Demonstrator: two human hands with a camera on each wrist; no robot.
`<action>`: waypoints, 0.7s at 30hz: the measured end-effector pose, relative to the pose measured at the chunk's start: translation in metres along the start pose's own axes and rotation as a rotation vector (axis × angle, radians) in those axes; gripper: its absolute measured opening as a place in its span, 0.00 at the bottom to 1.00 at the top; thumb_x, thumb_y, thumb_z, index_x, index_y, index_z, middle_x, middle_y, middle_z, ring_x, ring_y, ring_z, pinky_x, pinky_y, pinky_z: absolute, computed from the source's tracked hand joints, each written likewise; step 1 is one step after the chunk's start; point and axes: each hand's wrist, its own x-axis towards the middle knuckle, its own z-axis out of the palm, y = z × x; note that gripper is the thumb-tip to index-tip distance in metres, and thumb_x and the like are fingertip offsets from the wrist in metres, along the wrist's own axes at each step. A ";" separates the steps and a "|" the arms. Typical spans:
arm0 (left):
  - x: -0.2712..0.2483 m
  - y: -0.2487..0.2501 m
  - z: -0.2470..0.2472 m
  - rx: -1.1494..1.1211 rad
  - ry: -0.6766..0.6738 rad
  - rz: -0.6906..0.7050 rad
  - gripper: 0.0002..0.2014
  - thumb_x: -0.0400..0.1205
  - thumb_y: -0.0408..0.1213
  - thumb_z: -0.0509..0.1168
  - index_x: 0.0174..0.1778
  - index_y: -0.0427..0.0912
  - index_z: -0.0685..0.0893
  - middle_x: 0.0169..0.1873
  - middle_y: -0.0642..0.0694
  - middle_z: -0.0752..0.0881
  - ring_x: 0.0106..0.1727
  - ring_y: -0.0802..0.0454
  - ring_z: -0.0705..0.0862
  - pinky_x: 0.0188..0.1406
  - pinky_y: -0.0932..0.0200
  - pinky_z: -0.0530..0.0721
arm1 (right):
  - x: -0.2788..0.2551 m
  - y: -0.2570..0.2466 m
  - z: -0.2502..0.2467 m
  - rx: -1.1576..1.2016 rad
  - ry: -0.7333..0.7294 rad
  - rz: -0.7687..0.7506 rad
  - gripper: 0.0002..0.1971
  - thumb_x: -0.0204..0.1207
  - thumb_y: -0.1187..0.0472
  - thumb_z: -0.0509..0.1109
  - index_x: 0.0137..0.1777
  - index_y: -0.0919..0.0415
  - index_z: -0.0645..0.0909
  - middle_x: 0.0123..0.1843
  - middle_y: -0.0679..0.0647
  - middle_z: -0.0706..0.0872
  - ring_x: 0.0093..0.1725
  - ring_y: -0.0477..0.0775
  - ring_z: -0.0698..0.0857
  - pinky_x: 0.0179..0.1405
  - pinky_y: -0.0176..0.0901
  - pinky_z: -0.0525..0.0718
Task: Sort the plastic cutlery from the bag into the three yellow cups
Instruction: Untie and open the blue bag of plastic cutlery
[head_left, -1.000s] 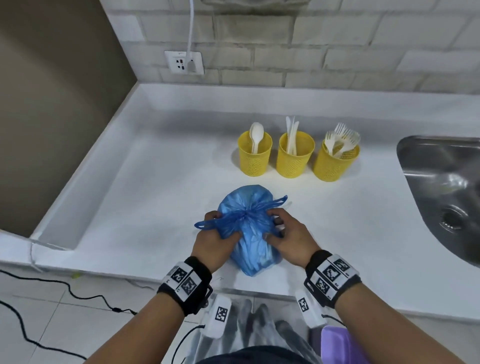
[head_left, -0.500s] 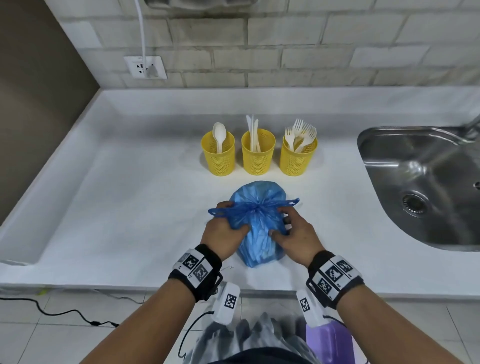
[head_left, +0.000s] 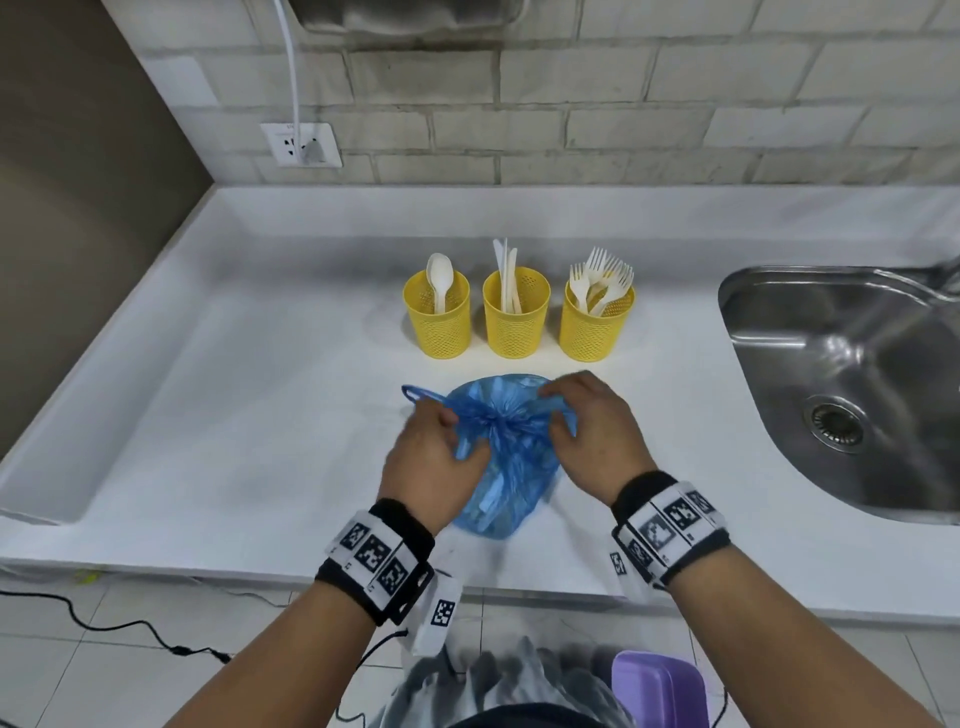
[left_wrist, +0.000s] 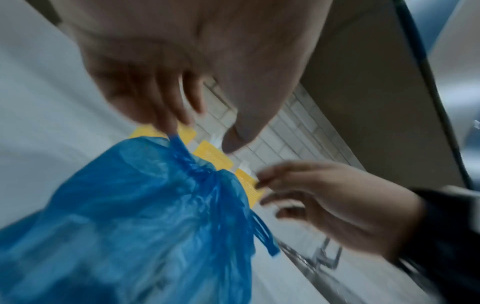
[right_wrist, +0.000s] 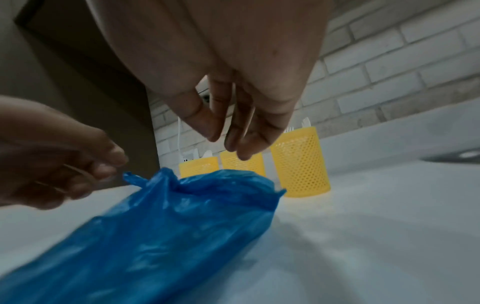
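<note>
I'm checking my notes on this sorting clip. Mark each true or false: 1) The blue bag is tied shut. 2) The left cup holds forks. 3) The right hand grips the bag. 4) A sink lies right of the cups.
1) True: the blue bag is knotted shut.
2) False: the left cup holds a spoon; forks stand in the right cup.
3) False: the right hand is open above it; the left hand pinches a bag tie.
4) True: the sink lies there.
</note>
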 end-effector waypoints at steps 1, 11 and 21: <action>-0.002 0.001 0.006 0.078 -0.100 0.016 0.19 0.74 0.50 0.75 0.54 0.47 0.78 0.50 0.50 0.82 0.50 0.48 0.83 0.48 0.54 0.80 | 0.008 0.002 0.003 -0.052 -0.065 -0.032 0.19 0.78 0.70 0.68 0.67 0.57 0.86 0.69 0.55 0.84 0.67 0.59 0.81 0.72 0.55 0.80; 0.019 0.000 0.014 0.262 -0.174 0.159 0.11 0.84 0.36 0.62 0.59 0.44 0.87 0.58 0.44 0.86 0.55 0.43 0.86 0.55 0.49 0.83 | 0.017 0.008 0.022 -0.309 -0.289 -0.103 0.17 0.81 0.57 0.67 0.69 0.52 0.84 0.61 0.56 0.83 0.60 0.63 0.81 0.58 0.62 0.84; 0.028 0.004 -0.002 0.192 -0.175 0.108 0.06 0.83 0.47 0.70 0.43 0.51 0.87 0.33 0.59 0.84 0.39 0.55 0.83 0.37 0.63 0.73 | 0.013 0.004 0.032 -0.228 -0.203 -0.017 0.06 0.82 0.57 0.69 0.50 0.58 0.85 0.51 0.55 0.77 0.40 0.66 0.83 0.44 0.60 0.85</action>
